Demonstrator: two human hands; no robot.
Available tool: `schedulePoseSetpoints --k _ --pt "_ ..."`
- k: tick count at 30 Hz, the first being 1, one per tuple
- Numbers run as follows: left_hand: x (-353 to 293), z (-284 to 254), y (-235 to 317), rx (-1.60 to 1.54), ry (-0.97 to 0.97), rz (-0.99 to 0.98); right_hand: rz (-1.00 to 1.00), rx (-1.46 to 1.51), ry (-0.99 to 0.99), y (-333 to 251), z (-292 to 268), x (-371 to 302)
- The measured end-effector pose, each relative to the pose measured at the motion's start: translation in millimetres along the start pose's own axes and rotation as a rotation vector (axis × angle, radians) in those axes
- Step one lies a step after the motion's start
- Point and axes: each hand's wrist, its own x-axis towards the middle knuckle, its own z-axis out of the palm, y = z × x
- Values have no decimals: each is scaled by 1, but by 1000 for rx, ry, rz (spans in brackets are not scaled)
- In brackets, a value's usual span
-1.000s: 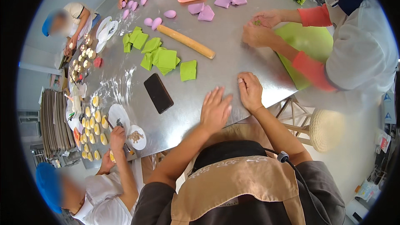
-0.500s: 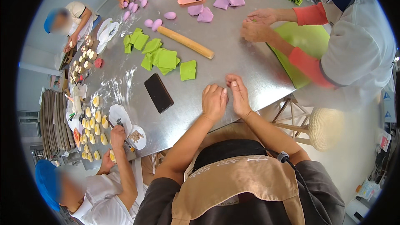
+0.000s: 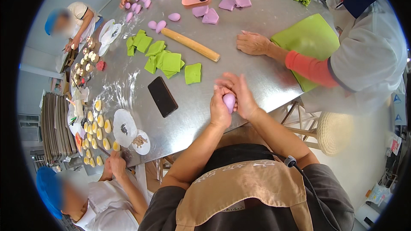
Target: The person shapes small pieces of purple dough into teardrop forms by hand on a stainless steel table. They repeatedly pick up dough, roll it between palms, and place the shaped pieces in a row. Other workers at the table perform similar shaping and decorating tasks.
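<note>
Your left hand (image 3: 220, 108) cups the lilac dough (image 3: 229, 102) by the near edge of the tabletop (image 3: 274, 86); your blurred right hand (image 3: 245, 97) flanks it, grip unclear. Likely light, soft, easily dented: hold its rounded sides loosely.

Lilac dough lump (image 3: 229, 102), smooth, rounded, in left grip (image 3: 220, 105).

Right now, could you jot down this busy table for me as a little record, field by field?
Left hand: cupped around a purple lump
Right hand: beside the lump, partly blurred
Ahead, leftward: wooden rolling pin, flat green pieces
Nearby: dark phone, left of the hands
Table: shiny metal
Right side: co-worker's hand, green sheet
</note>
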Motion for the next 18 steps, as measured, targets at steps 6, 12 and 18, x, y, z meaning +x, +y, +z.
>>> schedulePoseSetpoints --k 6,12,18 --pt "1 15 2 11 98 50 -279 -513 147 11 8 6" --pt "-2 11 8 81 97 -5 -59 -149 164 9 13 -6" --pt "-4 2 14 1402 -1 917 -477 -776 319 -2 -29 -7"
